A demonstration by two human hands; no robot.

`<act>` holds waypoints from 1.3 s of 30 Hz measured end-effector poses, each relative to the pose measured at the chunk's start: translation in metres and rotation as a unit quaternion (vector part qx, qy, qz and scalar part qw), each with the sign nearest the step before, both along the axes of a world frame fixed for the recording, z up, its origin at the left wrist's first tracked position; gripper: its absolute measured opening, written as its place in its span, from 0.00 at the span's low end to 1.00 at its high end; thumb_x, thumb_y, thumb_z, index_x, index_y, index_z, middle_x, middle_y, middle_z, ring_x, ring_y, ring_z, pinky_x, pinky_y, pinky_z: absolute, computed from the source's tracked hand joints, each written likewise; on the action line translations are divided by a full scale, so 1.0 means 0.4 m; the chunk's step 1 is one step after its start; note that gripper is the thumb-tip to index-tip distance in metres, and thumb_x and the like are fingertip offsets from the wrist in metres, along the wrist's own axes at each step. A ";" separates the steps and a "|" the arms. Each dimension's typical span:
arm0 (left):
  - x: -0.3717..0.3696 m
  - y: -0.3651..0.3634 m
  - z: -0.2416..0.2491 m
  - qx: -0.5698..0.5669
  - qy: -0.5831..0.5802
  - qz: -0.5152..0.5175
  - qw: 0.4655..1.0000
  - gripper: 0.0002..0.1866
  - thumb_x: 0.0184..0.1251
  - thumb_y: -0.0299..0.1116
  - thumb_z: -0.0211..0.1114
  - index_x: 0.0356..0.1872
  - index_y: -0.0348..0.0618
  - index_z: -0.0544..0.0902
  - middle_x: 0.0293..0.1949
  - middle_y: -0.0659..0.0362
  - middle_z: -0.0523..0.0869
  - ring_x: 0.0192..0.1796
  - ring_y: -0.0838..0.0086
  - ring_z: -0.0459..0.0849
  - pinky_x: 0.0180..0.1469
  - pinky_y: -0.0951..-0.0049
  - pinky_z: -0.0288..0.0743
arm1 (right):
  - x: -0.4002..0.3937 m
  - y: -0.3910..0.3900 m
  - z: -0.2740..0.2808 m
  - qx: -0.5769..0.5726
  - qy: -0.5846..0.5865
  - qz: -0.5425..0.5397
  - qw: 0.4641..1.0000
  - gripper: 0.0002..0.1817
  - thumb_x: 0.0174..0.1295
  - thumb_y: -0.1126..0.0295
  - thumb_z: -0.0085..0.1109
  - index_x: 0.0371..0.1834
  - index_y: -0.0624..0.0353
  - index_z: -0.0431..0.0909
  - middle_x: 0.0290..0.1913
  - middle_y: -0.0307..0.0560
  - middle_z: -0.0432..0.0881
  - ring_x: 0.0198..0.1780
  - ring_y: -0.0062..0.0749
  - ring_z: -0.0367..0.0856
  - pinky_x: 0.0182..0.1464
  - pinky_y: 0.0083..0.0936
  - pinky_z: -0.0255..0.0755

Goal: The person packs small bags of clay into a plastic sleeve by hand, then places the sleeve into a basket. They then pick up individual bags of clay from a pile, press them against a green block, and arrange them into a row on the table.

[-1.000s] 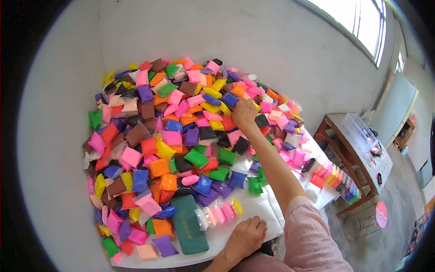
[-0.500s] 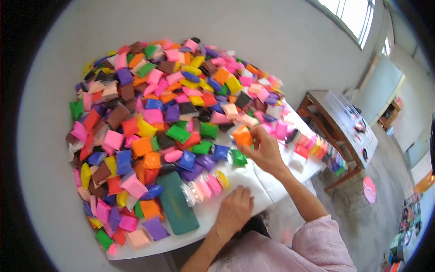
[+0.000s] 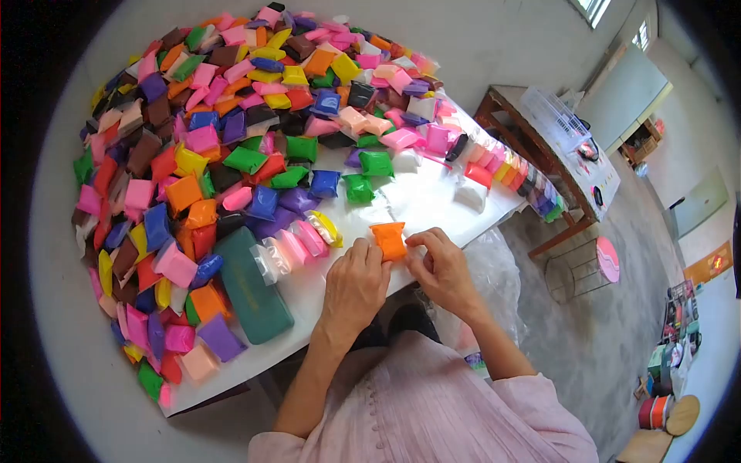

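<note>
A shiny orange packet (image 3: 388, 241) is at the table's front edge, between my two hands. My left hand (image 3: 356, 287) has its bent fingers against the packet's lower left side, gripping it. At the right edge, the curled thumb and forefinger of my right hand (image 3: 443, 272) hold it; their contact is only partly visible. Just left of these hands is a short row of pink and clear-wrapped packets (image 3: 293, 247), ending in a yellow packet (image 3: 325, 228). A dark green case (image 3: 253, 287) lies flat beside that row.
A large heap of coloured packets (image 3: 204, 139) covers the table's left and back. Green packets (image 3: 359, 188) lie ahead on the white table top (image 3: 432, 202). A long multicoloured row (image 3: 509, 170) runs along the right end. A wire stool (image 3: 583, 268) and wooden desk (image 3: 540, 154) stand beyond.
My right hand has brought the orange packet from beside the heap to the front edge. My left hand has met it there. The camera view has shifted, too.
</note>
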State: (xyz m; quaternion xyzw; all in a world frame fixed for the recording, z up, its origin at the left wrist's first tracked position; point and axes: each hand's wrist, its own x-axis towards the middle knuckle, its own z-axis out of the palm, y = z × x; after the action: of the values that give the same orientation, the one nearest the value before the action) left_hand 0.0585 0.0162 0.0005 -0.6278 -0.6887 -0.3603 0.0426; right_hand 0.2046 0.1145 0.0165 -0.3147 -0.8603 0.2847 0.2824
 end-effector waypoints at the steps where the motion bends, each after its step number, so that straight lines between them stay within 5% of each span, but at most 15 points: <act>1: 0.000 0.000 0.001 -0.014 0.012 0.001 1.000 0.11 0.63 0.31 0.67 0.39 0.36 0.76 0.39 0.50 0.76 0.41 0.57 0.82 0.42 0.60 0.77 | 0.002 -0.003 -0.005 0.030 0.004 0.004 1.000 0.11 0.62 0.71 0.63 0.45 0.62 0.78 0.43 0.51 0.79 0.30 0.45 0.82 0.36 0.37 0.76; 12: -0.015 0.007 -0.023 0.038 -0.008 -0.021 0.999 0.05 0.66 0.25 0.63 0.36 0.36 0.76 0.35 0.50 0.75 0.37 0.53 0.80 0.38 0.56 0.75 | -0.009 0.004 -0.079 0.297 -0.002 -0.005 0.955 0.09 0.56 0.73 0.67 0.36 0.59 0.77 0.33 0.46 0.77 0.28 0.38 0.80 0.29 0.33 0.74; 18: -0.015 0.003 -0.018 0.034 -0.027 -0.028 0.999 0.04 0.65 0.24 0.61 0.34 0.36 0.76 0.34 0.49 0.75 0.37 0.51 0.80 0.38 0.56 0.74 | -0.015 0.013 -0.078 0.321 0.024 0.026 0.946 0.09 0.51 0.76 0.65 0.30 0.59 0.73 0.29 0.46 0.73 0.28 0.38 0.78 0.26 0.33 0.72; 24: -0.017 0.001 -0.014 0.034 -0.039 -0.037 0.998 0.04 0.65 0.23 0.61 0.33 0.35 0.74 0.33 0.48 0.74 0.36 0.49 0.78 0.38 0.55 0.73 | -0.022 0.001 -0.082 0.293 0.033 -0.011 0.956 0.07 0.51 0.77 0.64 0.29 0.60 0.74 0.26 0.46 0.74 0.25 0.39 0.78 0.25 0.33 0.70; 28: -0.016 -0.006 -0.010 0.068 -0.021 -0.038 0.997 0.04 0.62 0.22 0.61 0.32 0.35 0.74 0.32 0.48 0.73 0.36 0.50 0.78 0.38 0.55 0.72 | 0.005 -0.005 -0.050 0.024 0.097 -0.011 0.995 0.10 0.62 0.69 0.66 0.30 0.65 0.78 0.22 0.45 0.79 0.20 0.24 0.74 0.24 0.26 0.67; 31: -0.004 -0.005 -0.010 0.123 0.122 -0.020 0.985 0.05 0.55 0.22 0.59 0.33 0.36 0.75 0.31 0.52 0.73 0.34 0.58 0.78 0.36 0.61 0.73 | 0.006 0.001 0.001 -0.088 0.087 -0.039 0.992 0.13 0.64 0.64 0.67 0.37 0.66 0.82 0.23 0.43 0.81 0.21 0.20 0.72 0.25 0.24 0.67; 34: -0.001 -0.011 -0.012 0.135 0.200 -0.013 0.970 0.07 0.54 0.23 0.61 0.34 0.35 0.77 0.32 0.53 0.73 0.34 0.63 0.78 0.36 0.65 0.73 | -0.027 -0.008 0.060 -0.093 0.051 -0.047 0.993 0.20 0.62 0.55 0.68 0.39 0.65 0.84 0.28 0.54 0.86 0.25 0.41 0.84 0.31 0.33 0.76; 39: 0.001 -0.012 -0.019 0.161 0.271 -0.015 0.949 0.08 0.54 0.25 0.62 0.35 0.33 0.79 0.35 0.51 0.77 0.35 0.63 0.79 0.38 0.67 0.75 | -0.070 0.024 0.055 -0.099 -0.018 -0.006 0.995 0.26 0.57 0.51 0.71 0.42 0.66 0.84 0.29 0.57 0.87 0.29 0.46 0.87 0.34 0.37 0.78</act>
State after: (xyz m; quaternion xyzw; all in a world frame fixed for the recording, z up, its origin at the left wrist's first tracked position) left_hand 0.0587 0.0115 -0.0072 -0.6966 -0.5749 -0.2828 0.3230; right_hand 0.1767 0.1243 0.0384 -0.3514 -0.8311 0.3609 0.2356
